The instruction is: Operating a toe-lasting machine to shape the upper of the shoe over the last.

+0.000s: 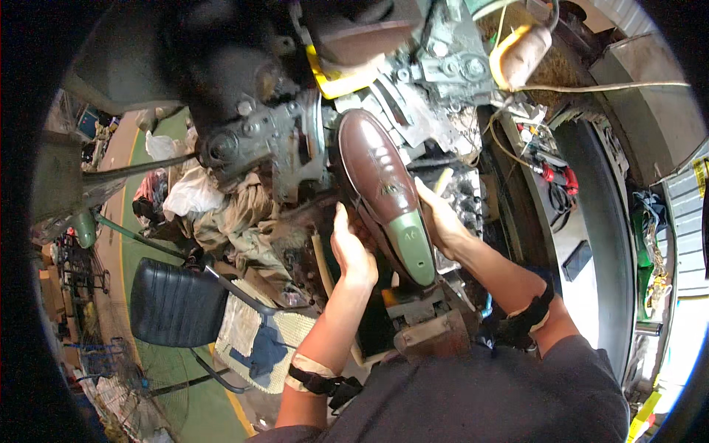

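A glossy dark-brown leather shoe (373, 162) is pulled over a green shoe last (411, 247), its toe pointing away from me into a machine. The last's heel end is bare and faces me, just above a metal support (430, 325). My left hand (353, 251) holds the shoe's left side near the heel, one finger pointing up along it and the others partly hidden. My right hand (442, 220) grips the opposite side, thumb near the shoe's edge and a finger stretched out beyond it; its remaining fingers are hard to see.
Dark machine arms (244, 148) flank the toe on the left, with metal plates and a yellow-edged part (347, 85) above. A black chair (179, 303) and a heap of cloth (236, 214) stand at left. On the right bench lie a phone (577, 260) and a red-handled tool (559, 177).
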`<state>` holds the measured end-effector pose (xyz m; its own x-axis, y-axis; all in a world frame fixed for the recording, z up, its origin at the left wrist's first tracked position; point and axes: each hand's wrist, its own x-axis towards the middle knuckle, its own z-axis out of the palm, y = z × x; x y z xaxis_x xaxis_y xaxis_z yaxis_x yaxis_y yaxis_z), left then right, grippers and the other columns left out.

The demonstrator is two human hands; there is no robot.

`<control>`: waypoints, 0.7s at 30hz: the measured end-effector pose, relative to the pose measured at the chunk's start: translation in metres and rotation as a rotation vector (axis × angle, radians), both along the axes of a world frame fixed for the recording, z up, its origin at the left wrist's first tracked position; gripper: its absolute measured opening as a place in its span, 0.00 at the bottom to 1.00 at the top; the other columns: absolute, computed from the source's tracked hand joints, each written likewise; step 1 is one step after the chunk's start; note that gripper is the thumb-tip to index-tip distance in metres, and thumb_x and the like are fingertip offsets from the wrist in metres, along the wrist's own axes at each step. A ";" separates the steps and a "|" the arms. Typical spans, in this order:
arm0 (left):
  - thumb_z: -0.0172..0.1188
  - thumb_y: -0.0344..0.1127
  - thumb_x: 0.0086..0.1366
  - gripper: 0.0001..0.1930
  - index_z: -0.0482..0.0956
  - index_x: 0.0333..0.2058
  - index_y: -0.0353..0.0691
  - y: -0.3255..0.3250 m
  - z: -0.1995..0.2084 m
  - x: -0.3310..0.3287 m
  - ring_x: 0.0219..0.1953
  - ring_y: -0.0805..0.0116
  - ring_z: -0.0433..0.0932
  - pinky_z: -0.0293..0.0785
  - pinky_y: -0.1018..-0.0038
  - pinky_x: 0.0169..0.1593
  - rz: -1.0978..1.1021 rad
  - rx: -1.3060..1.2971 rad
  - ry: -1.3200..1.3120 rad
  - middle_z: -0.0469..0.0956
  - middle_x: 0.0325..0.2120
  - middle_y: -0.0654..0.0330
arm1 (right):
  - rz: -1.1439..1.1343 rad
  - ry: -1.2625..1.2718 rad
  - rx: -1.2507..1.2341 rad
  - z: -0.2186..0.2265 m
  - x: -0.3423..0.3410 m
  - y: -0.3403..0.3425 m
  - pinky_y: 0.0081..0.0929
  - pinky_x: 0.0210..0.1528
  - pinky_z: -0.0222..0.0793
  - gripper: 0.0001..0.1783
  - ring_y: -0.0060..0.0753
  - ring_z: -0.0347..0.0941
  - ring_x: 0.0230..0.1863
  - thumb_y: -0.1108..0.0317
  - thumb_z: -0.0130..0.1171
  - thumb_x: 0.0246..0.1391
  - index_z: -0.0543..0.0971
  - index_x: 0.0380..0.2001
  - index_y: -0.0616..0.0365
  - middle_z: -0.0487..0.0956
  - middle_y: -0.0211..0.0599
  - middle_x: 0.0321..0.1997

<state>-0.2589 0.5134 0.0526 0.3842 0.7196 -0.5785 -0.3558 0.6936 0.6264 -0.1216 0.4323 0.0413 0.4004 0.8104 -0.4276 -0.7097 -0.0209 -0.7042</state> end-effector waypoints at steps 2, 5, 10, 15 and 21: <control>0.43 0.59 0.74 0.32 0.69 0.62 0.39 -0.016 0.007 0.002 0.63 0.58 0.69 0.60 0.62 0.68 -0.075 0.085 -0.236 0.73 0.60 0.56 | 0.184 -0.009 0.001 0.001 -0.006 -0.010 0.28 0.59 0.70 0.33 0.28 0.75 0.52 0.39 0.39 0.72 0.74 0.61 0.53 0.80 0.36 0.55; 0.41 0.61 0.75 0.31 0.71 0.60 0.41 -0.031 0.007 0.015 0.58 0.62 0.73 0.63 0.66 0.66 -0.118 0.267 -0.313 0.75 0.57 0.58 | 0.193 -0.040 0.061 -0.006 -0.015 -0.013 0.34 0.63 0.70 0.37 0.36 0.75 0.58 0.36 0.35 0.71 0.68 0.67 0.54 0.76 0.43 0.62; 0.43 0.59 0.75 0.29 0.74 0.57 0.39 -0.026 -0.009 0.025 0.50 0.65 0.79 0.73 0.67 0.57 0.021 0.277 -0.111 0.79 0.50 0.58 | -0.013 -0.229 0.249 -0.030 -0.025 -0.003 0.25 0.57 0.70 0.25 0.24 0.74 0.49 0.51 0.37 0.75 0.71 0.60 0.57 0.78 0.34 0.53; 0.43 0.56 0.77 0.29 0.76 0.56 0.35 -0.018 -0.032 0.013 0.50 0.66 0.78 0.72 0.70 0.58 0.013 0.459 -0.053 0.79 0.52 0.58 | -0.048 -0.261 0.337 -0.043 -0.031 -0.003 0.27 0.63 0.64 0.24 0.25 0.70 0.57 0.55 0.39 0.75 0.68 0.63 0.60 0.75 0.35 0.59; 0.43 0.46 0.78 0.21 0.78 0.48 0.33 -0.005 -0.127 -0.009 0.42 0.68 0.80 0.77 0.71 0.47 -0.127 0.333 0.011 0.81 0.44 0.58 | 0.062 -0.258 -0.012 -0.025 -0.012 -0.026 0.23 0.59 0.65 0.30 0.26 0.69 0.55 0.50 0.49 0.71 0.66 0.65 0.60 0.72 0.40 0.59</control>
